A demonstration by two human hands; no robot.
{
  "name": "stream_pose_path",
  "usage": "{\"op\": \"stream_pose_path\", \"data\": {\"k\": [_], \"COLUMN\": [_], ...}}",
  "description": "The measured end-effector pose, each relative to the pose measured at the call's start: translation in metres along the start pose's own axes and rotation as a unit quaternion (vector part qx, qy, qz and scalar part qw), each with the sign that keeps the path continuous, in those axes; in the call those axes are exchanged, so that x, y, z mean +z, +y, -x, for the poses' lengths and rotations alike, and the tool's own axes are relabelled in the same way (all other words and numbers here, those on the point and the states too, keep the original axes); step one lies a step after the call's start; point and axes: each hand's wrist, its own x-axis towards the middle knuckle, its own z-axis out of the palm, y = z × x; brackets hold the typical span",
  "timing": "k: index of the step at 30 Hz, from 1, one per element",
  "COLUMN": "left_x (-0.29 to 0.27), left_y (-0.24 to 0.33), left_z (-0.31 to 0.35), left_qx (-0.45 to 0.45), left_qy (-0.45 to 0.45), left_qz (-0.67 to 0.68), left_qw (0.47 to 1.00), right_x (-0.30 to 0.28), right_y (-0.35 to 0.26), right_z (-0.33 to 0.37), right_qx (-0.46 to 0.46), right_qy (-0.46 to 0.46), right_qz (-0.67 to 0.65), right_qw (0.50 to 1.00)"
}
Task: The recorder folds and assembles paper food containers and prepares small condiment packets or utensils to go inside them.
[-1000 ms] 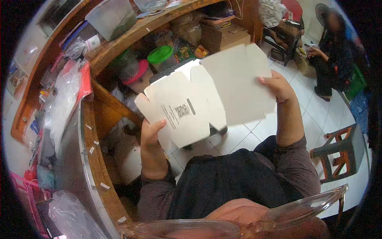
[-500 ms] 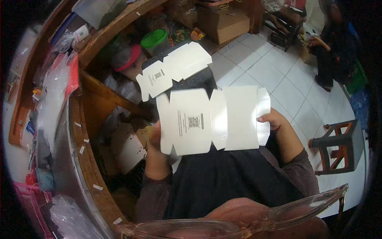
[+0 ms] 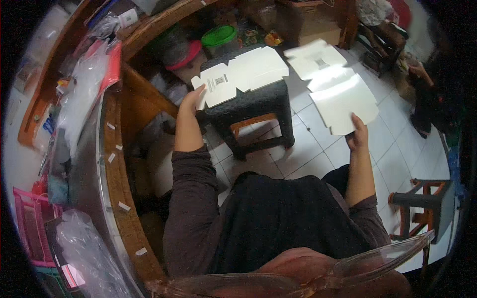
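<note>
Looking down from the head camera, I see a person working with both bare hands above a white tiled floor [image 3: 305, 161]. The right hand [image 3: 357, 136] holds a flat white carton blank [image 3: 343, 97] by its near edge, thumb on top, out in front and to the right, above the tiles. This blank is unfolded, with notched edges and a small dark printed square toward its far end. To its left and apart from it, a pile of similar white blanks [image 3: 251, 69] lies on a black stool [image 3: 251, 103], the top one showing a printed square near its left end. The left hand [image 3: 191, 102] is at that left end, its thumb laid on top; its fingers are hidden, so I cannot tell whether it grips or only presses. Beyond the stool I make out a green-lidded tub [image 3: 218, 36], a pink-rimmed container [image 3: 185, 57] and a brown cardboard box [image 3: 320, 37]. A wooden counter [image 3: 119, 176] curves along the left, bearing clear plastic bags [image 3: 82, 107] and a red packet [image 3: 110, 69]. A second stool [image 3: 416, 200] stands at right. Someone in dark clothing [image 3: 422, 107] is at the dim upper right.
</note>
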Motion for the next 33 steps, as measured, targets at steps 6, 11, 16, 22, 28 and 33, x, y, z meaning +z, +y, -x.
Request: {"op": "stream_pose_path", "data": {"k": [6,11,16,22,28,33], "left_x": [0.013,-0.044,-0.005,-0.045,-0.188,-0.23], "left_y": [0.012,-0.004,0.001,-0.083,-0.214,-0.306], "left_z": [-0.013,-0.028,0.042,0.125,0.146,0.121], "left_qx": [0.012,0.131,0.183,0.304,0.189,0.122], "left_qy": [-0.005,-0.053,-0.033,0.108,0.354,0.358], "left_qz": [-0.173,0.001,0.064,0.273,0.337,0.42], "left_qw": [0.985,0.99,0.981,0.906,0.852,0.825], "right_x": [-0.039,-0.025,-0.046,-0.048,-0.051,-0.086], "right_y": [0.007,0.019,0.013,0.008,0.011,0.004], "right_z": [-0.019,-0.029,-0.025,-0.03,-0.029,-0.04], "right_qx": [0.005,0.037,0.054,0.082,0.076,0.11], "right_qy": [0.044,0.004,0.03,-0.024,-0.004,-0.028], "right_qz": [0.053,0.062,0.124,0.137,0.179,0.132], "right_qw": [0.998,0.997,0.99,0.987,0.981,0.985]}}
